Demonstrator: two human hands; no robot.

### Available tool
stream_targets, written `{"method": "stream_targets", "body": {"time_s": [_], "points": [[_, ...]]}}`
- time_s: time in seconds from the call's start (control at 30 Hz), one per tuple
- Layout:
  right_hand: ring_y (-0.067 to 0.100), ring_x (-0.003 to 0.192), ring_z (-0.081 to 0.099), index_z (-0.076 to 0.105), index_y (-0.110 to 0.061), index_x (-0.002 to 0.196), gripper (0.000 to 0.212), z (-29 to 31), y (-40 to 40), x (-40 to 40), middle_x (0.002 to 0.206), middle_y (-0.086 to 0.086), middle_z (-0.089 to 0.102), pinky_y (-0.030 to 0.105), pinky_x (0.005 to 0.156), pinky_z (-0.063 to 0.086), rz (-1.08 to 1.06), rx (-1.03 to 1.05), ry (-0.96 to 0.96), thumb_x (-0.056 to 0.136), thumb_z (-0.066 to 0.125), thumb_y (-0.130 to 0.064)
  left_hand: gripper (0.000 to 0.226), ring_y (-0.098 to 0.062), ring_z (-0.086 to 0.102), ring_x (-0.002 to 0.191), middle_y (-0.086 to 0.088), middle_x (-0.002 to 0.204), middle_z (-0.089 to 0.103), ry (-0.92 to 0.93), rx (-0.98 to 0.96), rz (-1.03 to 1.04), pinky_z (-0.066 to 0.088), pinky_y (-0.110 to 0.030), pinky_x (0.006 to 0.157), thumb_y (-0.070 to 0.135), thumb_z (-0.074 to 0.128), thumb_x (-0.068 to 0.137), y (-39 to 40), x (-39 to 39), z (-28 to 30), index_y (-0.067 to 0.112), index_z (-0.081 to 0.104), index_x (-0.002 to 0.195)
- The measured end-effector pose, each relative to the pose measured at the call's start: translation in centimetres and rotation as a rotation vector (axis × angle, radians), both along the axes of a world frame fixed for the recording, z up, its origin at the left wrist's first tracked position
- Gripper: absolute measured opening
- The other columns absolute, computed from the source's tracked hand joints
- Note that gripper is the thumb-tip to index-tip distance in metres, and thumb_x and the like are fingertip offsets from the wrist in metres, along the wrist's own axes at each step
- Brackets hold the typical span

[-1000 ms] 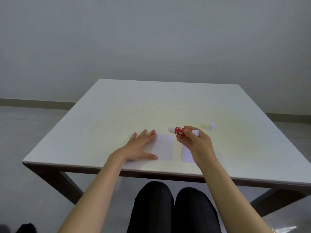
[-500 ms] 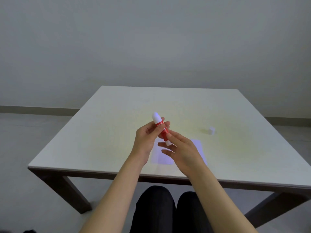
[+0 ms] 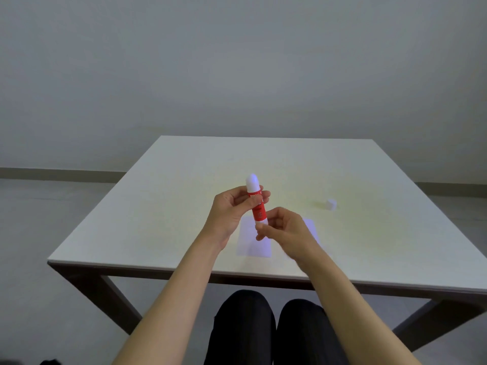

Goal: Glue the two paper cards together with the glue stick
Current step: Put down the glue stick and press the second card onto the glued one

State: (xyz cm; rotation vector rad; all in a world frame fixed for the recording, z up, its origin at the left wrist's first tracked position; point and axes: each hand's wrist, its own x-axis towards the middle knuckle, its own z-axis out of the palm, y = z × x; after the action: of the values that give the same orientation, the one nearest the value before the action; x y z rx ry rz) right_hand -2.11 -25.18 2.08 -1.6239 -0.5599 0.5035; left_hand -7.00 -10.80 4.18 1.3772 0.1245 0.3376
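Glue stick [image 3: 256, 204] held upright above the table [image 3: 158, 206]: left hand [image 3: 232, 214] wraps the red barrel, right hand [image 3: 286, 230] pinches its base, probably to twist glue out. Two paper cards [image 3: 251, 243] lie flat beneath; a small white cap [image 3: 331, 204] sits well apart.

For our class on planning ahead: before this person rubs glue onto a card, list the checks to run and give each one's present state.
1. Glue stick firmly held: ok, left hand wraps the body, upright above the table.
2. Base under control: ok, right hand pinches the bottom end.
3. Cap off: ok, a small white cap stands apart on the table.
4. Enough glue showing at the top: cannot tell, the tip is only a pale blur.
5. Cards reachable: ok, left card lies flat below the hands; right card is partly hidden.
6. Cards held steady: not ok, neither hand touches them.
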Motion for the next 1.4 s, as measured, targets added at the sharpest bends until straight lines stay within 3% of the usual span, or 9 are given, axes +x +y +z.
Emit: {"method": "stream_targets", "body": {"time_s": [0.13,0.3,0.4,0.63,0.8,0.97,1.17,1.27,1.4], "points": [[0.023,0.071,0.063,0.047,-0.014,0.084,0.027,-0.9,1.5,-1.4,0.076,0.001,0.062,0.035,0.065,0.049,-0.333,-0.089,-0.275,0.079,0.074,-0.016,0.011,-0.02,0.07,0.1,-0.003,0.094,0.078,-0.008,-0.064,0.101,0.048,-0.025,0.088,0.013,0.076,0.074,-0.9,0.4,-0.2,0.021,0.074,0.082],[0.026,0.085,0.073,0.058,-0.016,0.119,0.03,0.6,-0.9,0.8,0.099,0.004,0.072,0.031,0.078,0.055,0.224,0.011,0.133,0.094,0.054,-0.033,0.012,-0.019,0.073,0.094,-0.004,0.094,0.078,-0.025,-0.087,0.074,0.054,-0.018,0.077,0.011,0.072,0.079,-0.1,0.2,-0.1,0.015,0.071,0.09],[0.028,0.086,0.071,0.064,-0.007,0.114,0.03,0.7,-1.6,1.5,0.095,0.01,0.074,0.031,0.082,0.054,0.335,0.063,0.195,0.097,0.049,-0.025,0.013,-0.02,0.073,0.094,-0.004,0.094,0.077,-0.032,-0.083,0.045,0.055,-0.019,0.075,0.01,0.07,0.08,-0.1,0.1,-0.1,0.012,0.07,0.093],[0.006,0.06,0.068,0.055,-0.015,0.084,0.018,-0.5,0.5,0.4,0.083,0.001,0.07,0.018,0.059,0.049,-0.135,-0.067,-0.175,0.081,0.072,-0.021,0.012,-0.019,0.071,0.097,-0.003,0.095,0.078,-0.026,-0.043,0.117,0.051,-0.019,0.081,0.013,0.076,0.075,-0.2,0.6,-0.5,0.016,0.072,0.086],[0.007,0.071,0.069,0.046,-0.031,0.124,0.047,-0.7,0.2,0.1,0.106,-0.009,0.063,0.011,0.057,0.043,-0.104,-0.186,-0.142,0.083,0.066,-0.041,0.011,-0.004,0.071,0.088,0.004,0.081,0.078,0.039,0.16,0.312,0.05,-0.013,0.074,0.016,0.075,0.075,2.0,2.1,-1.1,0.016,0.069,0.084],[0.012,0.073,0.069,0.056,-0.025,0.119,0.033,-1.3,-1.2,0.3,0.097,-0.008,0.065,0.006,0.051,0.04,-0.153,-0.228,-0.162,0.088,0.062,-0.034,0.007,0.013,0.059,0.063,0.002,0.055,0.069,0.208,0.347,0.537,0.043,-0.02,0.067,0.02,0.07,0.076,4.9,4.4,-2.4,0.015,0.066,0.078],[0.008,0.067,0.057,0.068,-0.022,0.109,0.023,-2.8,-1.0,-0.5,0.086,-0.009,0.064,0.011,0.064,0.044,-0.069,-0.412,-0.366,0.086,0.065,-0.019,0.008,0.006,0.056,0.056,0.001,0.058,0.069,0.275,0.424,0.594,0.042,-0.027,0.063,0.021,0.069,0.076,5.3,5.8,-4.0,0.014,0.066,0.079],[0.016,0.089,0.061,0.067,-0.02,0.113,0.026,-3.7,0.0,-1.5,0.102,-0.002,0.066,0.028,0.08,0.049,0.011,-0.513,-0.581,0.088,0.062,-0.021,0.01,-0.005,0.059,0.067,0.0,0.06,0.069,0.284,0.413,0.592,0.044,-0.028,0.067,0.019,0.07,0.076,5.3,5.9,-4.6,0.013,0.066,0.083],[0.025,0.105,0.052,0.065,-0.013,0.116,0.028,-4.6,1.3,-2.0,0.113,0.004,0.061,0.032,0.08,0.042,0.082,-0.656,-0.837,0.092,0.053,-0.019,0.014,-0.012,0.059,0.069,-0.005,0.065,0.07,0.291,0.409,0.597,0.044,-0.028,0.068,0.018,0.07,0.076,5.7,5.6,-5.5,0.008,0.067,0.085]]}}
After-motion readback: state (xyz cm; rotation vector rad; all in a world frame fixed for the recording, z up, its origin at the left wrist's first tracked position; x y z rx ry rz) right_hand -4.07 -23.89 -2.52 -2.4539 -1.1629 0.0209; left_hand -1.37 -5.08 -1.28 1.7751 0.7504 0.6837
